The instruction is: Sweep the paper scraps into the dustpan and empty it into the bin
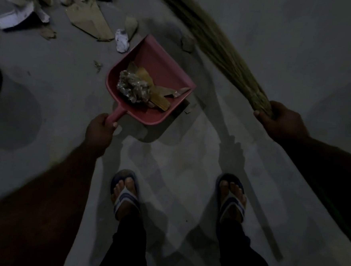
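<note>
Here left hand grips dustpan handle, scraps inside; right hand clutches broom

One head-worn wide-angle view looks steeply down at the floor from standing height. Person's feet at bottom edge, left hand and right hand mid-frame, close.
</note>
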`<state>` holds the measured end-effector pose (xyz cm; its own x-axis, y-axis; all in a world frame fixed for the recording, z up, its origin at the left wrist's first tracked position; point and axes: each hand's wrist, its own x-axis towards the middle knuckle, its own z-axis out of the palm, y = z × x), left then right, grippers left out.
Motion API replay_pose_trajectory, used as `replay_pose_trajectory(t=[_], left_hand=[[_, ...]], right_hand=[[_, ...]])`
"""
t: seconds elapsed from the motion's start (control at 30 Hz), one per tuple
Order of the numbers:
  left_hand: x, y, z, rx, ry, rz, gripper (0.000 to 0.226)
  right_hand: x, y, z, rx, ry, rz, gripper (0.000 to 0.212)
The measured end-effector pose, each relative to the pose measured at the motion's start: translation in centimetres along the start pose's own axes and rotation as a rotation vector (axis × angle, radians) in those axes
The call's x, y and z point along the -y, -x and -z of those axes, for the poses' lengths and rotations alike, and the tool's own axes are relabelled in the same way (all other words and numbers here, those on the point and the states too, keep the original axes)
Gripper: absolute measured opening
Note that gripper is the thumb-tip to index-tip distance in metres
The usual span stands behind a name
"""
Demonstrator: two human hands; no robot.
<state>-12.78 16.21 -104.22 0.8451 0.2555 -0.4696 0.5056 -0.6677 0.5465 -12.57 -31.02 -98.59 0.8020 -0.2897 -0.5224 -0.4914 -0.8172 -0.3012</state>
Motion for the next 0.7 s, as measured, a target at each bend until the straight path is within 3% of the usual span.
replay_pose_trajectory(t=[0.23, 0.43, 0.6, 0.7], left_hand=[[4.7, 10.1, 2.0, 0.049, -0.068, 0.130, 0.012], [9.0, 19.4, 1.5, 0.084, -0.121, 0.237, 0.013], [10.3, 20.2, -3.3, 0.126, -0.057, 0.298, 0.018], [8.8, 18.2, -6.7, 0.127, -0.065, 0.263, 0.009]], right_hand=[[-1.1, 0.2, 1.4, 0.174, 0.009, -0.123, 0.049], [-3.1, -0.4, 2.0, 0.294, 0.089, -0.192, 0.055], [-4.6, 0.6, 1.5, 0.357, 0.237, -0.123, 0.059], [-5.3, 2.6, 0.3, 0.419, 0.271, -0.111, 0.058]])
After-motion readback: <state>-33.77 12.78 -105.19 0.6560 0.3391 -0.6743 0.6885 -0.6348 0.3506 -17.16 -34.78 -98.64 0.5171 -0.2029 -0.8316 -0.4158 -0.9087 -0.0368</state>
